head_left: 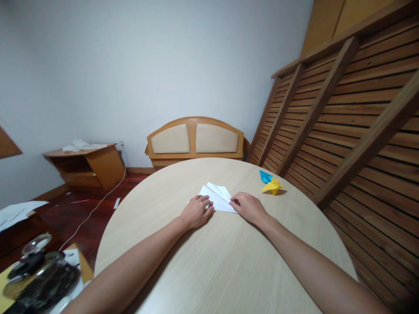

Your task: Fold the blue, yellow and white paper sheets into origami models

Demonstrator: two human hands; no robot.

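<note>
on the round tabletop (229, 261) lies a white folded paper (218, 197), creased into a pointed, layered wedge, between both hands. its near edges are hidden under the fingers. the left hand (196, 212) presses flat on its left corner, the right hand (248, 206) on its right corner; neither grip closes around it. a yellow paper crane (273, 186) and a blue paper shape (265, 176) sit nearby.

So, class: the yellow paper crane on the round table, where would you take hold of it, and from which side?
Probably pinch the yellow paper crane at its raised middle body, coming down from above. It stands on the table with thin points spreading sideways, which look easy to crush. Come from its near side: the blue folded paper sits close behind it.
</note>
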